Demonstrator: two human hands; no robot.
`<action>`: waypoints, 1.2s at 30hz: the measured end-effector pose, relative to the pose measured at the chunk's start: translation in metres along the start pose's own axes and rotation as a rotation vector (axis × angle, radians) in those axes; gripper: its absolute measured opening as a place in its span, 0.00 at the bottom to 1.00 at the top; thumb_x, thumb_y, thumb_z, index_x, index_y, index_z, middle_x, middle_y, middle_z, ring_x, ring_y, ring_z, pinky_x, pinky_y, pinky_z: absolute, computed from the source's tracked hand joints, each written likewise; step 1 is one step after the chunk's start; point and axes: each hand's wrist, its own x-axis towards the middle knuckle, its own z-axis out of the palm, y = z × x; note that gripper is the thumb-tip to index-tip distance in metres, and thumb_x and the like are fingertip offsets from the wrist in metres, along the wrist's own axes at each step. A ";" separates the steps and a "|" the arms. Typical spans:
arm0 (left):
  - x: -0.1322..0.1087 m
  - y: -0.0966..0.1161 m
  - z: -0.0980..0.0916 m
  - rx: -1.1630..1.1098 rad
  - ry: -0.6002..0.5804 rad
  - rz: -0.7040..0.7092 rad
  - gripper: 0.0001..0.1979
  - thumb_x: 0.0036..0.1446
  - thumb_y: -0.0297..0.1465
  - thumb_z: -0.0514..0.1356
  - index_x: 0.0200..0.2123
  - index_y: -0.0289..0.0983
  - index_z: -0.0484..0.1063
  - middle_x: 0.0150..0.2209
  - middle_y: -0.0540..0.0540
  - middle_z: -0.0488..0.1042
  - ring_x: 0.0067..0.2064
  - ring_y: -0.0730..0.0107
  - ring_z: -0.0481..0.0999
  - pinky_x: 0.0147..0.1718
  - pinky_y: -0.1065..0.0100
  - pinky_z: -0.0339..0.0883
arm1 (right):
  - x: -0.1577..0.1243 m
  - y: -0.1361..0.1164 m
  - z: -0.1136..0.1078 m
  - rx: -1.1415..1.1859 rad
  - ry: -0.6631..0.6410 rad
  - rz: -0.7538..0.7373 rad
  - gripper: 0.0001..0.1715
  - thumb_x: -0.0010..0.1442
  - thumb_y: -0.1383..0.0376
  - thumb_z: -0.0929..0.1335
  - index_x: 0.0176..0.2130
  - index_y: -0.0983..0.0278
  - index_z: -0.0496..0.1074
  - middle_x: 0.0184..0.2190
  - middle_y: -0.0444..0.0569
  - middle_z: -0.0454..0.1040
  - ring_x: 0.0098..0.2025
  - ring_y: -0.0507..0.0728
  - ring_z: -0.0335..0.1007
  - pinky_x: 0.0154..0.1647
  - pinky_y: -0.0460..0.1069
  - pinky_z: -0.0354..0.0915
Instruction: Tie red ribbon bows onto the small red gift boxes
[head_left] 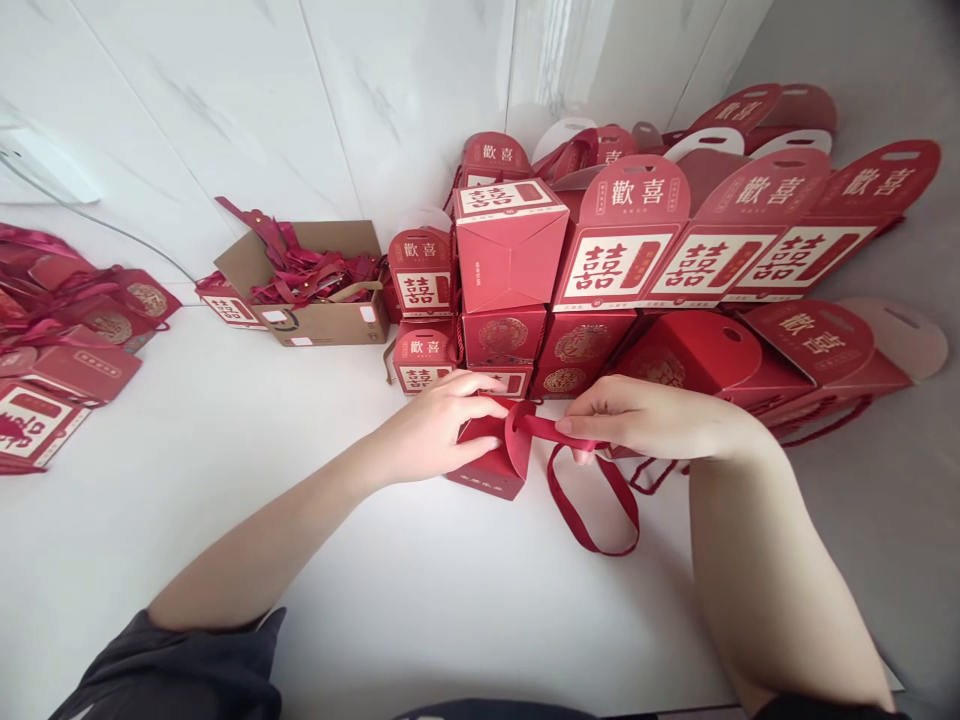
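A small red gift box (487, 472) with a rounded top flap stands on the white table in front of me. My left hand (457, 425) grips its top from the left, thumb in front and fingers behind. A red ribbon (596, 495) runs through the hole in the flap, and its loop hangs down onto the table at the right. My right hand (619, 415) pinches the ribbon just right of the hole, pulling that stretch fairly straight. The far fingers of the left hand are partly hidden behind the box.
Red gift boxes (622, 235) are stacked along the wall at the back and right. A cardboard box (330, 325) full of red ribbons stands at back left. More finished-looking red boxes (45, 400) lie at far left. A grey cable (112, 210) runs along the tiled wall.
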 end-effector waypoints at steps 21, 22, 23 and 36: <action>-0.005 0.002 -0.025 0.033 0.255 -0.043 0.08 0.60 0.32 0.58 0.32 0.39 0.77 0.54 0.46 0.70 0.54 0.62 0.71 0.53 0.60 0.67 | 0.040 -0.004 0.023 -0.118 0.185 -0.518 0.18 0.66 0.55 0.62 0.34 0.63 0.74 0.35 0.47 0.75 0.38 0.55 0.69 0.42 0.49 0.62; -0.006 0.001 -0.028 0.031 0.294 -0.054 0.08 0.60 0.32 0.59 0.32 0.39 0.77 0.54 0.46 0.70 0.53 0.62 0.72 0.49 0.62 0.70 | 0.044 -0.002 0.024 -0.096 0.151 -0.513 0.19 0.66 0.54 0.63 0.34 0.63 0.74 0.33 0.46 0.75 0.36 0.54 0.68 0.40 0.49 0.62; -0.006 0.000 -0.030 0.024 0.339 -0.063 0.07 0.59 0.32 0.59 0.33 0.39 0.77 0.53 0.45 0.71 0.52 0.62 0.72 0.44 0.65 0.71 | 0.046 0.000 0.025 -0.061 0.133 -0.512 0.19 0.65 0.54 0.63 0.34 0.64 0.74 0.32 0.46 0.75 0.34 0.54 0.68 0.39 0.49 0.62; -0.007 -0.007 -0.025 -0.336 -0.034 -0.374 0.17 0.57 0.37 0.60 0.49 0.40 0.67 0.37 0.47 0.76 0.37 0.66 0.77 0.36 0.65 0.71 | 0.049 -0.004 0.036 0.382 0.343 -0.518 0.16 0.61 0.54 0.69 0.33 0.65 0.75 0.29 0.47 0.75 0.32 0.53 0.70 0.35 0.47 0.65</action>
